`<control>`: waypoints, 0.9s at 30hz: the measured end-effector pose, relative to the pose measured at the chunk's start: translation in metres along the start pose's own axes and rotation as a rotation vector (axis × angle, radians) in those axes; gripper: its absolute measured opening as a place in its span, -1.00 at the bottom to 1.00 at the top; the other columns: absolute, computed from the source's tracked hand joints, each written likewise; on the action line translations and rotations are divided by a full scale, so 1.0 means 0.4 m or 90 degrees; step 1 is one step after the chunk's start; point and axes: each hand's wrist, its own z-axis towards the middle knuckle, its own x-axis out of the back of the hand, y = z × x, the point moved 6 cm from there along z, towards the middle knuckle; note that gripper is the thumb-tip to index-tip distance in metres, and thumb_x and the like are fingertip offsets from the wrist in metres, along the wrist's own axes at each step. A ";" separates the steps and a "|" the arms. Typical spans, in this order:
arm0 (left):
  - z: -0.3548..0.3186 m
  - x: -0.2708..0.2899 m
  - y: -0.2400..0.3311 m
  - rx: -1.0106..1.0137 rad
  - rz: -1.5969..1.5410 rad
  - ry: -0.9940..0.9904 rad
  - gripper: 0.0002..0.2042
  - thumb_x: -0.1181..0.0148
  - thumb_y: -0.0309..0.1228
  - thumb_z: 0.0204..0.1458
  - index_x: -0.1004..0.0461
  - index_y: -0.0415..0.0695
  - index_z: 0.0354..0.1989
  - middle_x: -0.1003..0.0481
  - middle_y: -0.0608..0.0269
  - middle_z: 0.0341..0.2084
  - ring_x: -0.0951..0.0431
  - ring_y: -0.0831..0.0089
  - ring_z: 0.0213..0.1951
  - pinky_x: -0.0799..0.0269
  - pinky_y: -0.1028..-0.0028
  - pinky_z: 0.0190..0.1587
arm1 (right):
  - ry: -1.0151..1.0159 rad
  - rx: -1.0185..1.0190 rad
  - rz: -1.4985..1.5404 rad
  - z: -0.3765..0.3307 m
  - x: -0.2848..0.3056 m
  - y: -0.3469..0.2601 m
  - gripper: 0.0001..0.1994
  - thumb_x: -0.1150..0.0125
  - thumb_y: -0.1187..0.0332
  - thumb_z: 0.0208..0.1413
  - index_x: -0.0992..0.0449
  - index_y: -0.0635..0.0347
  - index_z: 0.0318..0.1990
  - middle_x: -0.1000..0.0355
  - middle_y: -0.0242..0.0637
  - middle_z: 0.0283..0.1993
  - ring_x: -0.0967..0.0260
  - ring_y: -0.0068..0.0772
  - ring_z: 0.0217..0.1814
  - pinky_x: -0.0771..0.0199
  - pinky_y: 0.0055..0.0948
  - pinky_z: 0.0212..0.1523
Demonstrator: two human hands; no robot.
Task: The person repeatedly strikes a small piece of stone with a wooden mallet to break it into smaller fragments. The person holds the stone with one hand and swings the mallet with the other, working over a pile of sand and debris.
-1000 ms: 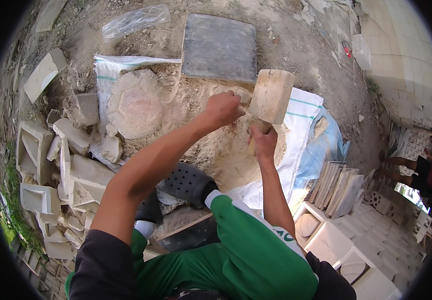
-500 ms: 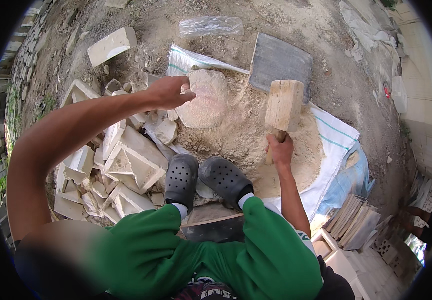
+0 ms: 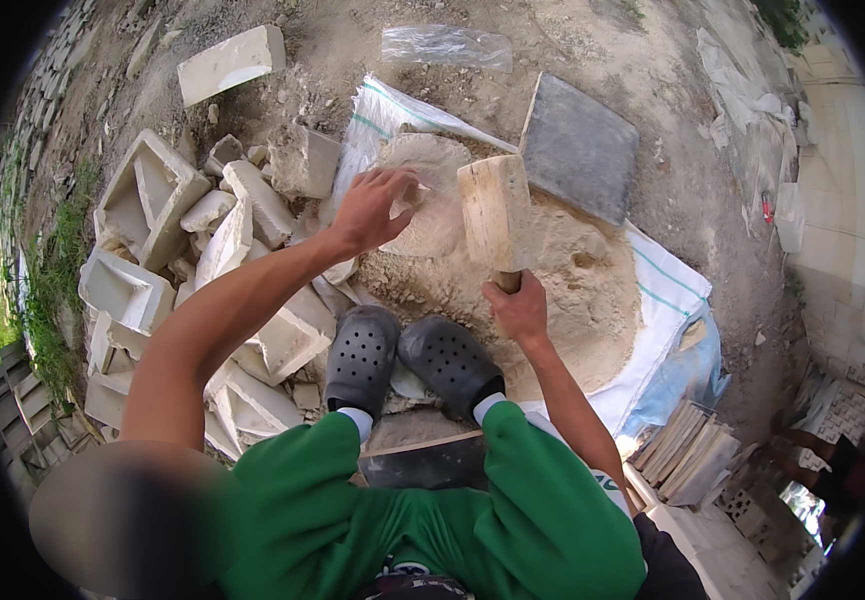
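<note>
My right hand [image 3: 518, 306] is wrapped round the short handle of a wooden mallet [image 3: 493, 212], its blocky head pointing away from me above the crushed pale material. My left hand [image 3: 376, 208] hovers at the left side of a flat, rounded stone slab [image 3: 426, 232], fingers curved and apart from the thumb. Whether a small fragment lies between them is hard to see against the pale dust. Beige powder and crumbs [image 3: 577, 300] surround the slab on a white woven sheet [image 3: 667, 285] with green stripes.
Broken pale hollow blocks [image 3: 152, 205] are heaped on the left. A dark square slab [image 3: 580, 148] lies beyond the powder, with clear plastic [image 3: 447, 48] farther off. My grey clogs [image 3: 363, 360] stand at the near edge. Stacked thin boards [image 3: 687, 452] are at lower right.
The mallet has swung left, closer to the slab. My left hand has moved slightly right and down, its fingers now over the slab's left part. The view has shifted a little.
</note>
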 end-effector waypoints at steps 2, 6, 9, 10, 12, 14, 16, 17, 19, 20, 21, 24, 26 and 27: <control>-0.015 0.012 -0.003 0.042 -0.005 0.050 -0.56 -0.36 -0.18 0.06 -0.42 -0.07 0.06 -0.51 0.20 -0.01 -0.43 0.23 0.14 -0.27 0.20 0.16 | -0.001 0.002 -0.012 0.007 -0.007 -0.003 -0.53 -0.38 0.16 -0.07 -0.53 0.44 -0.16 -0.58 0.12 -0.29 -0.59 0.00 -0.24 -0.53 -0.18 -0.16; -0.011 0.026 -0.003 0.121 -0.030 0.031 -0.56 -0.38 -0.14 0.05 -0.50 -0.05 0.06 -0.55 0.20 -0.04 -0.50 0.17 0.06 -0.30 0.19 0.16 | -0.015 0.012 -0.021 0.021 -0.013 -0.029 -0.53 -0.37 0.17 -0.07 -0.53 0.45 -0.14 -0.58 0.12 -0.31 -0.59 0.02 -0.26 -0.54 -0.18 -0.18; -0.001 0.009 -0.006 0.172 -0.068 0.008 -0.61 -0.38 -0.15 0.05 -0.55 -0.06 0.00 -0.58 0.22 -0.12 -0.52 0.19 0.02 -0.30 0.20 0.15 | -0.013 0.039 -0.055 0.029 -0.001 -0.080 -0.53 -0.37 0.17 -0.07 -0.53 0.44 -0.13 -0.58 0.09 -0.32 -0.60 0.00 -0.28 -0.54 -0.18 -0.19; 0.002 0.006 -0.004 0.175 -0.071 0.027 -0.63 -0.37 -0.16 0.06 -0.55 -0.06 -0.01 -0.59 0.22 -0.14 -0.53 0.19 0.01 -0.30 0.20 0.15 | -0.007 0.053 -0.071 0.030 0.005 -0.101 -0.53 -0.37 0.17 -0.06 -0.53 0.44 -0.12 -0.59 0.08 -0.32 -0.60 -0.01 -0.29 -0.54 -0.19 -0.20; 0.006 -0.003 0.003 0.170 -0.069 0.054 -0.66 -0.35 -0.18 0.07 -0.57 -0.04 -0.02 -0.59 0.21 -0.18 -0.54 0.18 -0.01 -0.32 0.18 0.12 | -0.030 0.027 -0.058 0.019 0.014 -0.152 -0.53 -0.37 0.17 -0.06 -0.53 0.43 -0.12 -0.59 0.07 -0.32 -0.60 -0.05 -0.29 -0.54 -0.20 -0.20; 0.010 -0.012 0.008 0.158 -0.059 0.071 -0.69 -0.31 -0.18 0.08 -0.59 -0.01 -0.04 -0.59 0.19 -0.20 -0.55 0.15 -0.04 -0.37 0.15 0.06 | -0.034 0.031 -0.051 0.020 0.013 -0.169 -0.53 -0.36 0.17 -0.06 -0.54 0.42 -0.11 -0.59 0.06 -0.32 -0.61 -0.08 -0.28 -0.54 -0.21 -0.20; 0.027 -0.020 0.003 0.183 -0.097 0.089 -0.72 -0.31 -0.19 0.06 -0.62 -0.02 -0.09 -0.61 0.14 -0.21 -0.58 0.14 -0.10 -0.42 0.17 -0.01 | -0.020 0.057 -0.046 0.028 -0.002 -0.152 -0.53 -0.36 0.18 -0.06 -0.54 0.42 -0.10 -0.59 0.05 -0.32 -0.61 -0.11 -0.27 -0.55 -0.22 -0.19; 0.035 -0.023 -0.001 0.197 -0.116 0.098 -0.73 -0.32 -0.20 0.05 -0.64 -0.03 -0.12 -0.61 0.11 -0.22 -0.59 0.14 -0.12 -0.45 0.18 -0.04 | -0.023 0.053 -0.038 0.031 -0.013 -0.145 -0.53 -0.35 0.18 -0.06 -0.54 0.42 -0.09 -0.60 0.06 -0.32 -0.62 -0.11 -0.27 -0.55 -0.22 -0.19; 0.032 -0.028 -0.005 0.251 -0.166 0.091 -0.73 -0.33 -0.17 0.04 -0.65 -0.06 -0.18 -0.62 0.06 -0.24 -0.61 0.13 -0.16 -0.49 0.20 -0.09 | -0.030 0.037 -0.022 0.030 -0.045 -0.135 -0.53 -0.35 0.18 -0.06 -0.54 0.42 -0.09 -0.60 0.06 -0.31 -0.62 -0.11 -0.26 -0.55 -0.22 -0.17; 0.031 -0.029 -0.007 0.278 -0.191 0.087 -0.73 -0.33 -0.16 0.03 -0.66 -0.08 -0.22 -0.63 0.04 -0.25 -0.62 0.13 -0.18 -0.50 0.21 -0.11 | -0.021 0.045 -0.019 0.030 -0.060 -0.135 -0.53 -0.34 0.19 -0.06 -0.54 0.42 -0.08 -0.60 0.07 -0.31 -0.62 -0.09 -0.26 -0.56 -0.21 -0.17; 0.028 -0.028 -0.007 0.323 -0.197 0.067 -0.72 -0.34 -0.15 0.03 -0.66 -0.09 -0.23 -0.63 0.04 -0.27 -0.63 0.13 -0.20 -0.51 0.22 -0.12 | -0.012 0.051 -0.019 0.025 -0.075 -0.130 -0.53 -0.34 0.19 -0.06 -0.54 0.43 -0.08 -0.60 0.08 -0.30 -0.62 -0.07 -0.25 -0.56 -0.20 -0.17; 0.014 -0.023 -0.007 0.420 -0.195 0.019 -0.69 -0.36 -0.12 0.03 -0.65 -0.14 -0.25 -0.64 0.05 -0.31 -0.64 0.13 -0.24 -0.52 0.23 -0.14 | -0.023 0.055 -0.032 0.025 -0.065 -0.139 -0.54 -0.36 0.20 -0.05 -0.53 0.46 -0.12 -0.59 0.06 -0.30 -0.61 -0.15 -0.25 -0.55 -0.21 -0.17; -0.005 -0.021 -0.012 0.435 -0.169 0.008 -0.66 -0.37 -0.11 0.03 -0.64 -0.16 -0.27 -0.64 0.05 -0.33 -0.65 0.13 -0.26 -0.53 0.23 -0.15 | -0.021 0.074 -0.046 0.014 -0.041 -0.170 -0.55 -0.37 0.21 -0.04 -0.52 0.47 -0.13 -0.59 0.07 -0.30 -0.62 -0.11 -0.23 -0.56 -0.20 -0.17; -0.008 -0.017 -0.013 0.433 -0.165 0.020 -0.66 -0.37 -0.10 0.03 -0.64 -0.16 -0.27 -0.65 0.06 -0.32 -0.65 0.14 -0.26 -0.53 0.24 -0.15 | -0.008 0.096 -0.056 0.008 -0.023 -0.189 -0.57 -0.36 0.24 -0.03 -0.53 0.47 -0.12 -0.60 0.09 -0.30 -0.63 -0.03 -0.22 -0.57 -0.18 -0.17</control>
